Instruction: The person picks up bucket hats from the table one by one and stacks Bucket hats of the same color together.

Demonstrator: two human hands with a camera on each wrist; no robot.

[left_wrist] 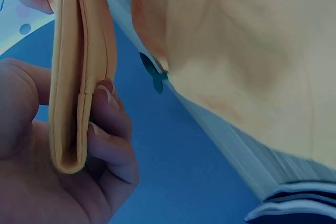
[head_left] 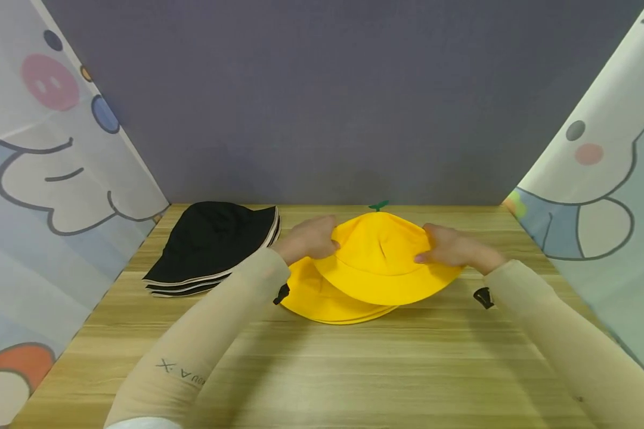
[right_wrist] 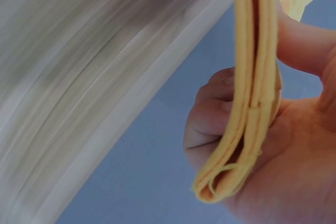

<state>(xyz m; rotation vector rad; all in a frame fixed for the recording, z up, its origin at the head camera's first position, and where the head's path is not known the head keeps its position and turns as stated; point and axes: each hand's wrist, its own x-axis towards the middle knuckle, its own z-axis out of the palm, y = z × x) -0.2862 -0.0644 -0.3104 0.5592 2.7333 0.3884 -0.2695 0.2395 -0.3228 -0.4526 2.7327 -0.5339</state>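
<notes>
Both hands hold a folded yellow bucket hat (head_left: 381, 253) by its two sides, tilted over other yellow hats (head_left: 322, 305) lying on the table. A green sprout (head_left: 378, 205) shows above its crown in the head view. On one side, the left hand (head_left: 313, 237) grips the hat, its fingers curled around the doubled brim (left_wrist: 68, 82) in the left wrist view. The right hand (head_left: 451, 245) grips the opposite side, and the right wrist view shows the folded brim (right_wrist: 253, 77) between thumb and fingers. Another green sprout (left_wrist: 156, 76) sits on the yellow hat beneath.
A stack of black bucket hats (head_left: 214, 238) with pale edges lies left of the yellow ones. The wood-grain table (head_left: 365, 369) meets a dark grey wall (head_left: 327, 107) behind. Cartoon-printed curtains (head_left: 617, 161) stand along both sides.
</notes>
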